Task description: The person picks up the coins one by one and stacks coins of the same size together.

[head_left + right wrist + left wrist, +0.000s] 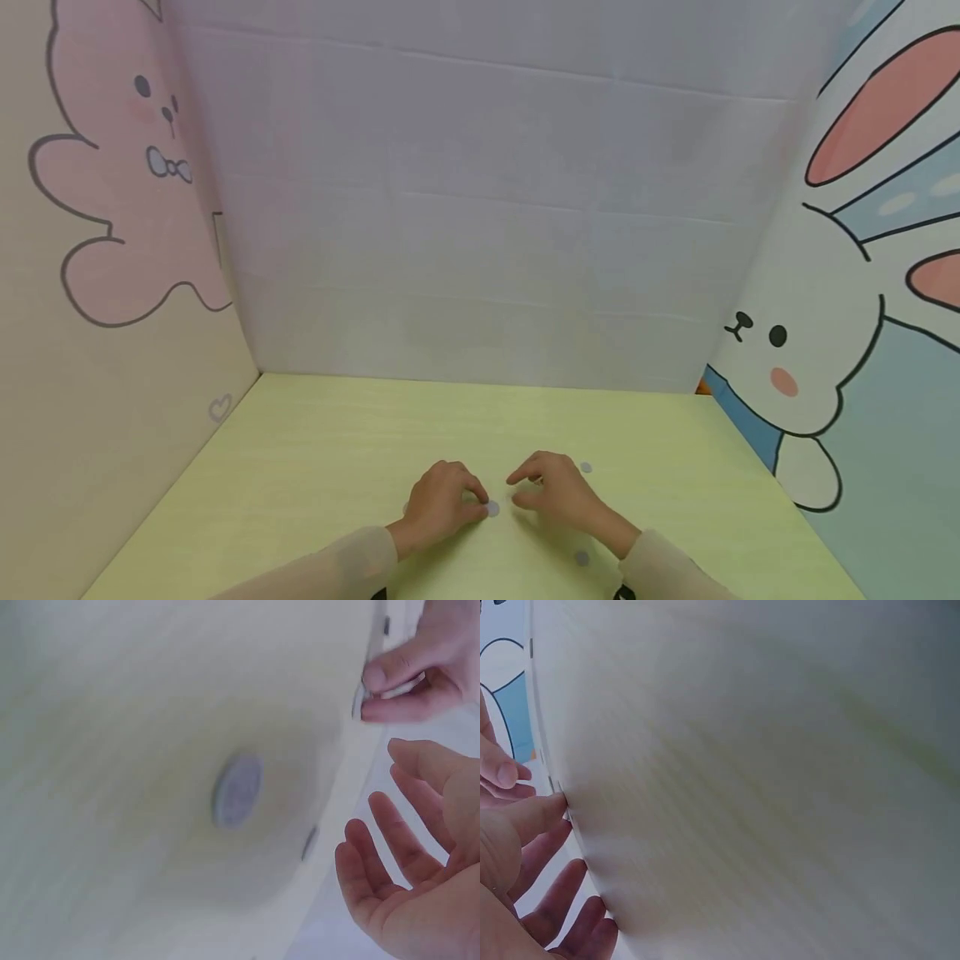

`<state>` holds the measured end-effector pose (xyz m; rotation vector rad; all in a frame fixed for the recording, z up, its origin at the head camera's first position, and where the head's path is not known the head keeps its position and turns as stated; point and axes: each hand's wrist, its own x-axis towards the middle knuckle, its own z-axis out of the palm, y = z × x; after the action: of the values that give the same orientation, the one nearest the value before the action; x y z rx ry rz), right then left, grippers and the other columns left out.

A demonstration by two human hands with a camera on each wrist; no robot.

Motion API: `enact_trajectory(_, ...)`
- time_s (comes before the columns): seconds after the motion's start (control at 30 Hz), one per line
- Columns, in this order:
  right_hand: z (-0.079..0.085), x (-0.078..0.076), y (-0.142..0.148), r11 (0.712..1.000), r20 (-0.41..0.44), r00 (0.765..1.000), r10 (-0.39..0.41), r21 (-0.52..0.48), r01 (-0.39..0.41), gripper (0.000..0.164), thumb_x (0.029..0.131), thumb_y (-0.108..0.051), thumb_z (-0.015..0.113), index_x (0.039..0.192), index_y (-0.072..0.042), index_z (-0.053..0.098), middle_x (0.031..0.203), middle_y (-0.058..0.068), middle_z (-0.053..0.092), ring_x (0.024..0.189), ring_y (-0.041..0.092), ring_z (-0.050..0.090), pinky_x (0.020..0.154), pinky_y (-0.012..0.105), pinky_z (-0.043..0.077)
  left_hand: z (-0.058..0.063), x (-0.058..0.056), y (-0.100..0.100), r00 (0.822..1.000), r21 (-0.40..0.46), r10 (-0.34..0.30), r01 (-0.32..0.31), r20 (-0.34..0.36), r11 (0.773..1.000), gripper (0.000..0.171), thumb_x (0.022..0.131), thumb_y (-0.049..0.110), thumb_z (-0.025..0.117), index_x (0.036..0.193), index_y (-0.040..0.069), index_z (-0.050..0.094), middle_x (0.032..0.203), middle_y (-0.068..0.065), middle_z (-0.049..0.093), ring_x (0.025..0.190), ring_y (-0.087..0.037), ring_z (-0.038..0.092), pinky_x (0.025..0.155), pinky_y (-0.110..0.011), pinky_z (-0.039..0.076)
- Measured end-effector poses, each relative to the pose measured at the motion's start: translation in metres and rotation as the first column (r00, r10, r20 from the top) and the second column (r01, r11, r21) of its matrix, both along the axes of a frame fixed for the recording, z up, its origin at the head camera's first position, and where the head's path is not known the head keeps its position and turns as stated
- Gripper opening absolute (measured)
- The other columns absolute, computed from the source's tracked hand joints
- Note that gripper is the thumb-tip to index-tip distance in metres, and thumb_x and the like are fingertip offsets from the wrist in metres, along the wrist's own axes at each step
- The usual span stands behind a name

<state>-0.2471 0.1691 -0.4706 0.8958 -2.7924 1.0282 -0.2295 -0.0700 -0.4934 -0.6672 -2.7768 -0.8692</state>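
Head view: the left hand (442, 504) pinches a grey disc (493, 508) by its edge on the yellow tabletop (337, 433) — probably because so flat a piece offers little else. The right hand (558, 493) hangs beside, fingers spread, holding nothing.

Left wrist: fingertips (570, 881) meet the tabletop, perhaps for steadiness.

Right wrist: a loose disc (238, 790) lies flat — untouched.

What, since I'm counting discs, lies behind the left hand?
In the head view, a sliver of one pale disc peeks past the left hand; the hand covers the rest and the table beneath.
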Motion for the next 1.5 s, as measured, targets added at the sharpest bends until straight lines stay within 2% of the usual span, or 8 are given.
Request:
enact_trajectory(0.13,0.007,-0.007,0.019,0.999,-0.024,0.999,-0.026,-0.019,0.025,0.017,0.092,-0.011,0.084,0.108,-0.007,0.082,0.106,0.002,0.075,0.097,0.032,0.068,0.083,0.05,0.061,-0.004,-0.001,0.0,1.0,0.006,0.002,-0.002,-0.025,1.0,0.011,0.079,0.029,0.095,0.083,0.026,0.085,0.093,0.009,0.074,0.091,-0.017,0.062,0.073,-0.036,0.056)
enact_trajectory(0.33,0.006,-0.019,0.039,0.997,-0.07,0.996,-0.054,0.054,0.058,0.022,0.092,-0.017,0.084,0.112,-0.007,0.081,0.109,0.004,0.073,0.101,0.031,0.066,0.085,0.047,0.059,-0.005,0.0,0.0,0.999,0.016,0.002,-0.001,-0.032,1.0,0.011,0.078,0.028,0.095,0.083,0.025,0.085,0.093,0.008,0.075,0.091,-0.017,0.063,0.074,-0.036,0.056)
enact_trajectory(0.57,-0.003,-0.03,0.047,0.991,-0.077,0.997,-0.028,0.13,0.038,0.027,0.089,-0.017,0.087,0.112,-0.006,0.081,0.11,0.005,0.074,0.103,0.031,0.068,0.09,0.052,0.057,0.0,0.003,0.0,1.0,0.026,0.002,-0.001,-0.013,1.0,0.012,0.078,0.026,0.096,0.083,0.022,0.085,0.095,0.005,0.076,0.09,-0.017,0.063,0.075,-0.037,0.057)
enact_trajectory(0.8,-0.009,-0.037,0.048,0.981,-0.1,0.995,0.011,0.194,0.009,0.03,0.086,-0.019,0.09,0.112,-0.007,0.082,0.108,0.004,0.075,0.099,0.027,0.068,0.09,0.048,0.056,0.001,0.003,0.0,1.0,0.024,-0.006,0.006,0.008,1.0,0.011,0.08,0.028,0.095,0.084,0.023,0.085,0.096,0.006,0.075,0.09,-0.015,0.062,0.075,-0.034,0.056)
enact_trajectory(1.03,-0.009,-0.039,0.048,0.981,-0.05,0.999,0.001,0.194,0.008,0.032,0.087,-0.022,0.09,0.113,-0.006,0.082,0.111,0.005,0.072,0.103,0.028,0.065,0.093,0.052,0.055,0.003,0.002,-0.001,1.0,0.01,-0.016,0.016,-0.01,1.0,0.01,0.081,0.029,0.094,0.084,0.025,0.085,0.094,0.009,0.074,0.089,-0.013,0.061,0.075,-0.031,0.054)
enact_trajectory(1.5,-0.01,-0.037,0.047,0.977,-0.092,0.996,0.007,0.212,0.013,0.023,0.089,-0.022,0.088,0.107,-0.009,0.084,0.107,0.003,0.072,0.098,0.026,0.066,0.088,0.046,0.056,0.002,0.001,-0.002,1.0,0.005,-0.017,0.017,-0.01,1.0,0.01,0.081,0.03,0.094,0.084,0.026,0.085,0.093,0.01,0.073,0.09,-0.014,0.062,0.073,-0.032,0.054)
